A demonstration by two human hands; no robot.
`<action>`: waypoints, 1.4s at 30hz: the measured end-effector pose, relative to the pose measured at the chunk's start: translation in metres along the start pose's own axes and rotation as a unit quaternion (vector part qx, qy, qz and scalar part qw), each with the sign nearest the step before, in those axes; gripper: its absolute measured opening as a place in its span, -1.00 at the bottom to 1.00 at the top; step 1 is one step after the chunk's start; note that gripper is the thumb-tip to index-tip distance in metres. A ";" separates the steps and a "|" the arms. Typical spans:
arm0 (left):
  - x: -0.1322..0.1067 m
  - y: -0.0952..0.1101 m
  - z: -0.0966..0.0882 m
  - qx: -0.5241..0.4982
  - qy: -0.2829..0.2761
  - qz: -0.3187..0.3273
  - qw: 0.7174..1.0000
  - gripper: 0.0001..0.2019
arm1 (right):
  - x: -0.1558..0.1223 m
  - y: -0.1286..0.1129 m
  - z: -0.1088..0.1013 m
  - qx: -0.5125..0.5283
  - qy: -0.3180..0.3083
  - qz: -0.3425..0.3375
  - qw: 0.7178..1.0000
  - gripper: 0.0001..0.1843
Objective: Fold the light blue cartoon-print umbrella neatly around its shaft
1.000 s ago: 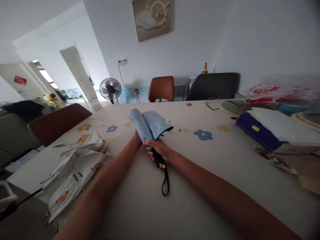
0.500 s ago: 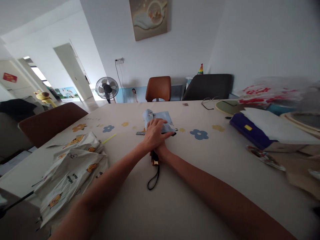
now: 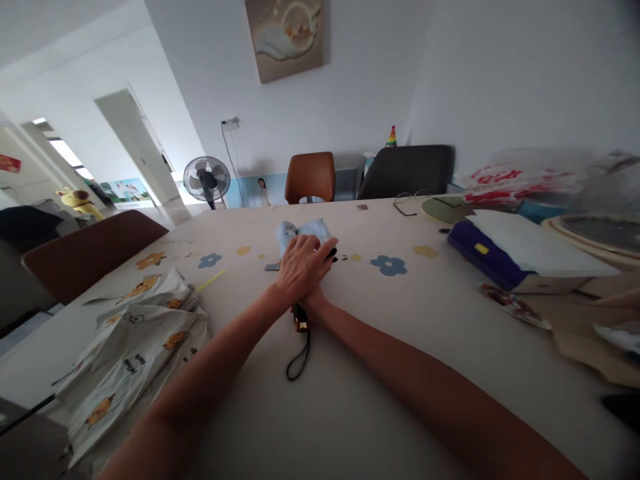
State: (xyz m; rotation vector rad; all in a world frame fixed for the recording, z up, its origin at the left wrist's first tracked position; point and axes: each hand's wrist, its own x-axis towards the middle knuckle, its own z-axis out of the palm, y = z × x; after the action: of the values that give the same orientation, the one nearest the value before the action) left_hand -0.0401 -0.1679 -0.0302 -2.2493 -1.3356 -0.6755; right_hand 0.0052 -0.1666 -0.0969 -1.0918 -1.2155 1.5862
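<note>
A light blue folding umbrella (image 3: 285, 233) with a small dark print lies on the table, its cloth bunched beyond my hands. Its dark handle (image 3: 300, 319) has a gold-coloured end and a black wrist strap (image 3: 299, 360), pointing towards me. My left hand (image 3: 302, 264) is over the top, fingers bent over the cloth and thumb to the right. Beneath it, my right hand (image 3: 314, 301) is closed around the umbrella near the handle; its fingers are mostly hidden. A short grey strip (image 3: 273, 267) sticks out left of the hands.
On the left lie a crumpled cloth bag (image 3: 145, 347) with yellow duck prints and a yellow strip (image 3: 212, 279). To the right are a purple box (image 3: 485, 257), glasses (image 3: 404, 204), embroidery hoops (image 3: 590, 243) and a plastic bag (image 3: 520, 177). Chairs (image 3: 310, 175) stand beyond the table (image 3: 360, 373).
The blue cloth on the right side is bunched closer under my left hand, and my left thumb has drawn in and up. The camera view has turned slightly right.
</note>
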 end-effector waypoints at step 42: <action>-0.005 -0.093 -0.051 -0.002 -0.243 -0.106 0.964 -0.78 | -0.014 -0.031 -0.001 0.027 -0.005 0.123 0.992 -0.88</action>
State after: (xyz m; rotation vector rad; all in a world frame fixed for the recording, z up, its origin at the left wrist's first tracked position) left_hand -0.1350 -0.1604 0.0174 -2.3886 -1.8207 -0.1870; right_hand 0.0130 -0.1738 -0.0646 -1.2377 -1.0690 1.8018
